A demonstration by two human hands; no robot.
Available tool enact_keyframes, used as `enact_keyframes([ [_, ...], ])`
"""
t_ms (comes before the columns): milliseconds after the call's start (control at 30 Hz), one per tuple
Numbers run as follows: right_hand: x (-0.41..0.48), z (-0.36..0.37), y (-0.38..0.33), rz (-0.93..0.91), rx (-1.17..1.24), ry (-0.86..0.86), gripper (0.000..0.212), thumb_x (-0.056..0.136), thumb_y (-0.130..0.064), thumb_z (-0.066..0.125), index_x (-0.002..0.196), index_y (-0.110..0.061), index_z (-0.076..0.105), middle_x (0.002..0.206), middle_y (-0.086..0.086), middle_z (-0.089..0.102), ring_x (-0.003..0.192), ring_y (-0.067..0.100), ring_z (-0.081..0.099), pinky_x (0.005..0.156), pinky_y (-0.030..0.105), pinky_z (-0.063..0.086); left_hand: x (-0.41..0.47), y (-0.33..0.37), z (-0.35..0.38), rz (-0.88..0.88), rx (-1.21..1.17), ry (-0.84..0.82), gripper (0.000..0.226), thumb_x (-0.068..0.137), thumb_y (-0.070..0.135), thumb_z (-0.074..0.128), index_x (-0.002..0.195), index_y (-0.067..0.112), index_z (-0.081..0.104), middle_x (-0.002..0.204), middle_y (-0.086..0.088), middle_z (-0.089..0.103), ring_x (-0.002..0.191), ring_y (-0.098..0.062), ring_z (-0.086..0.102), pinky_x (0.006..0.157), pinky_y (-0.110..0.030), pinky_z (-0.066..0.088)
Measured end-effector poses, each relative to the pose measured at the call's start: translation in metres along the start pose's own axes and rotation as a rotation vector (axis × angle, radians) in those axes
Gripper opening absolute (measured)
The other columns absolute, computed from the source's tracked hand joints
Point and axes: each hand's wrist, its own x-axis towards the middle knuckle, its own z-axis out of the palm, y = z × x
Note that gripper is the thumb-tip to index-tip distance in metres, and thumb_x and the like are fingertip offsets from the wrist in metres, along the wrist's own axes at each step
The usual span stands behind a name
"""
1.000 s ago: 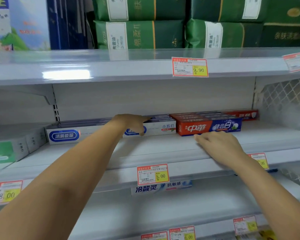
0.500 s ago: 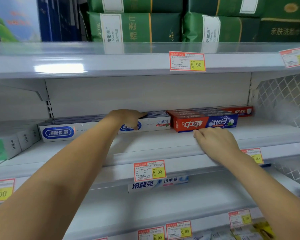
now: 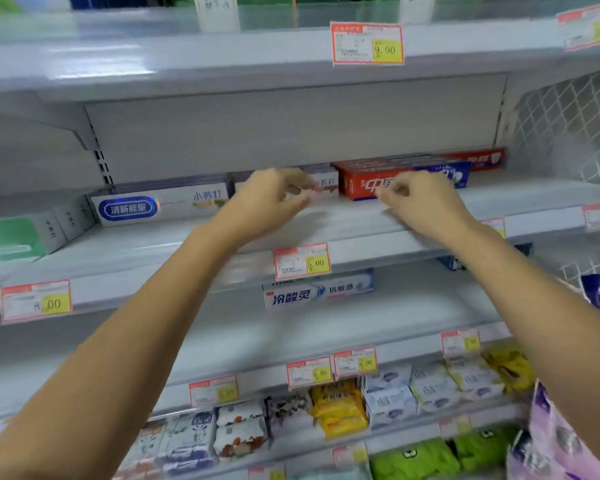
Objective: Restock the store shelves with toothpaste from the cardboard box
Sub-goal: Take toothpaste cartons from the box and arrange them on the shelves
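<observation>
In the head view, your left hand (image 3: 274, 202) sat with fingers loosely curled just in front of the white toothpaste box (image 3: 326, 187). Your right hand (image 3: 423, 202) curled against the front of the red toothpaste box (image 3: 364, 185) beside it. Blur hid whether either hand pinched a carton or merely touched it. The risk, as I judged it, was that a tug could drag a carton out of its row, or skew the two where they met between your hands. Bare shelf (image 3: 361, 223) lay beneath both wrists as far as its front lip, the upper shelf (image 3: 222, 64) hung well above your knuckles, and the cardboard box was out of view.
</observation>
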Motion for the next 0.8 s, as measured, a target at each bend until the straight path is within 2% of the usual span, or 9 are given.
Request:
enact_keyframes([
  [67,-0.020,0.003,-0.016,-0.111,0.043,0.294,0.040,0.092,-0.038,0.052,0.059,-0.018,0.044,0.061,0.000,0.049,0.067,0.026,0.049,0.060,0.031,0.030,-0.052,0.013,0.010,0.043,-0.172,0.128,0.025,0.094,0.031,0.055,0.082,0.014,0.068,0.083,0.007,0.070,0.079,-0.002,0.064,0.071,-0.018,0.049],
  [133,-0.046,0.005,-0.035,-0.218,0.144,0.387,0.048,0.092,-0.033,0.050,0.054,-0.017,0.027,0.049,-0.005,0.026,0.054,0.022,0.034,0.056,0.031,0.020,-0.103,0.017,0.026,0.006,-0.302,0.172,0.040,0.093,0.033,0.054,0.063,0.007,0.063,0.060,0.009,0.061,0.060,0.000,0.058,0.056,-0.016,0.042],
  [300,-0.136,0.059,-0.048,-0.460,0.213,-0.014,0.051,0.092,-0.029,0.050,0.049,-0.022,0.024,0.041,-0.003,0.021,0.038,0.017,0.025,0.044,0.024,0.021,-0.211,-0.019,0.100,-0.253,-0.346,-0.085,0.054,0.084,0.056,0.047,0.052,0.012,0.051,0.048,-0.001,0.052,0.047,-0.013,0.051,0.050,-0.026,0.041],
  [400,-0.203,0.107,-0.038,-0.556,0.195,-0.238,0.043,0.089,-0.025,0.053,0.055,-0.022,0.027,0.048,-0.008,0.025,0.042,0.014,0.027,0.042,0.022,0.027,-0.277,-0.039,0.151,-0.494,-0.491,-0.179,0.037,0.087,0.044,0.061,0.064,0.016,0.056,0.067,0.002,0.063,0.064,-0.011,0.061,0.059,-0.026,0.049],
  [500,-0.270,0.158,-0.020,-0.481,0.220,-0.486,0.029,0.088,-0.025,0.054,0.063,-0.018,0.041,0.058,-0.005,0.039,0.053,0.015,0.039,0.046,0.027,0.032,-0.352,-0.057,0.207,-0.751,-0.654,-0.186,0.019,0.087,0.021,0.067,0.073,0.017,0.054,0.090,0.008,0.062,0.079,-0.003,0.064,0.066,-0.019,0.051],
  [567,-0.315,0.194,-0.009,-0.369,0.236,-0.679,0.016,0.079,-0.006,0.056,0.076,-0.016,0.043,0.077,-0.006,0.042,0.070,0.017,0.045,0.056,0.034,0.041,-0.400,-0.068,0.244,-0.897,-0.670,-0.174,0.020,0.083,0.014,0.070,0.073,0.014,0.053,0.088,0.007,0.060,0.078,-0.003,0.063,0.064,-0.012,0.048],
  [667,-0.377,0.249,0.004,-0.214,0.228,-0.964,0.041,0.061,0.019,0.048,0.080,-0.016,0.038,0.091,-0.007,0.034,0.085,0.017,0.039,0.069,0.043,0.042,-0.464,-0.082,0.294,-1.137,-0.620,-0.188,0.021,0.083,0.006,0.068,0.071,0.010,0.052,0.084,0.005,0.058,0.080,-0.012,0.062,0.059,-0.005,0.042],
  [733,-0.411,0.283,0.015,-0.144,0.181,-1.084,0.043,0.061,0.021,0.049,0.078,-0.018,0.039,0.093,-0.006,0.036,0.086,0.016,0.040,0.072,0.039,0.042,-0.497,-0.091,0.324,-1.253,-0.570,-0.203,0.024,0.083,0.005,0.067,0.068,0.014,0.051,0.090,-0.002,0.061,0.081,-0.014,0.061,0.060,-0.005,0.039],
  [800,-0.446,0.318,0.030,-0.061,0.125,-1.187,0.039,0.067,0.017,0.053,0.079,-0.019,0.042,0.094,-0.006,0.038,0.088,0.017,0.044,0.071,0.033,0.040,-0.523,-0.101,0.355,-1.314,-0.537,-0.246,0.027,0.083,0.008,0.067,0.066,0.020,0.050,0.098,-0.004,0.060,0.083,-0.016,0.060,0.064,-0.014,0.039],
])
